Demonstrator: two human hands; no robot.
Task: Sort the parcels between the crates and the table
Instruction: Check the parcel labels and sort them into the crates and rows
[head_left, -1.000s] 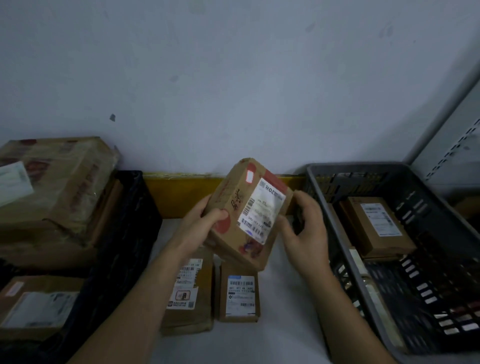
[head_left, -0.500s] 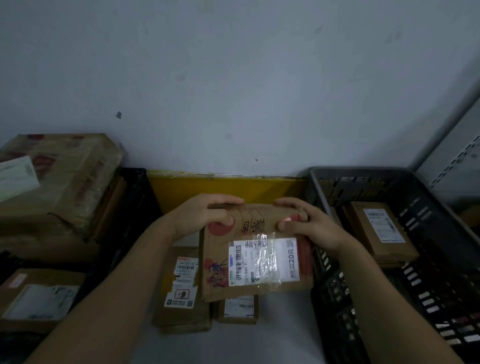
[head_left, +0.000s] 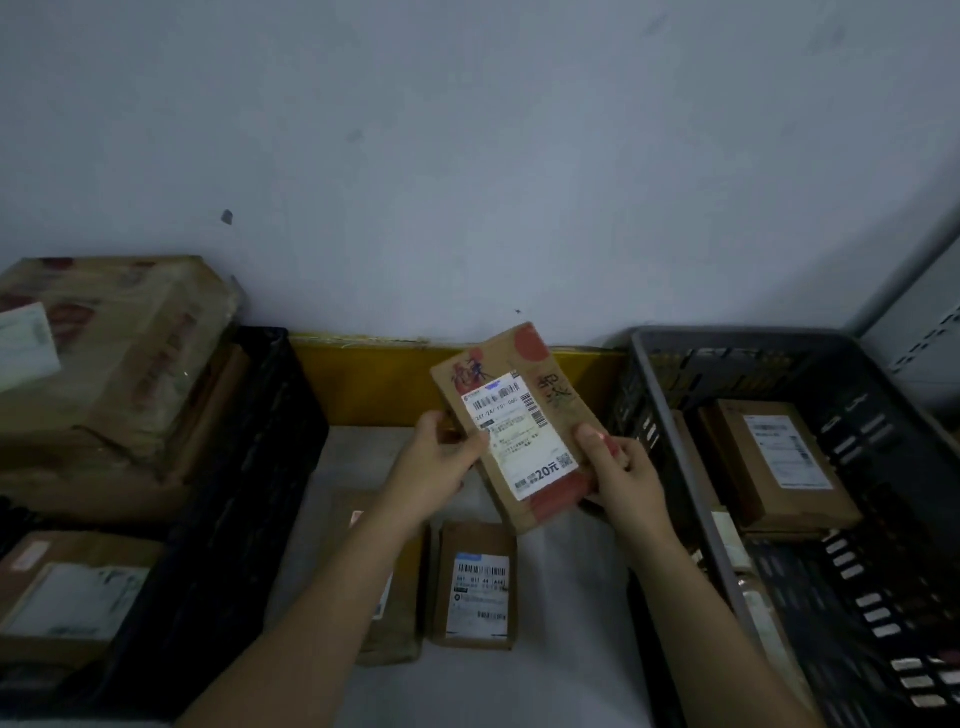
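A single head-worn wide-angle view looks forward and down, close over the white surface (head_left: 561, 675), taking in the black crate (head_left: 249, 499), grey crate (head_left: 727, 353) and wall (head_left: 467, 156).

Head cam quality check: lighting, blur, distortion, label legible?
Head view: dim, wall bluish; wide-angle bending at the edges. Held parcel fairly sharp, its label's "20" readable, fine print not. Left hand and right hand slightly soft. Black crate interior nearly lost in shadow.
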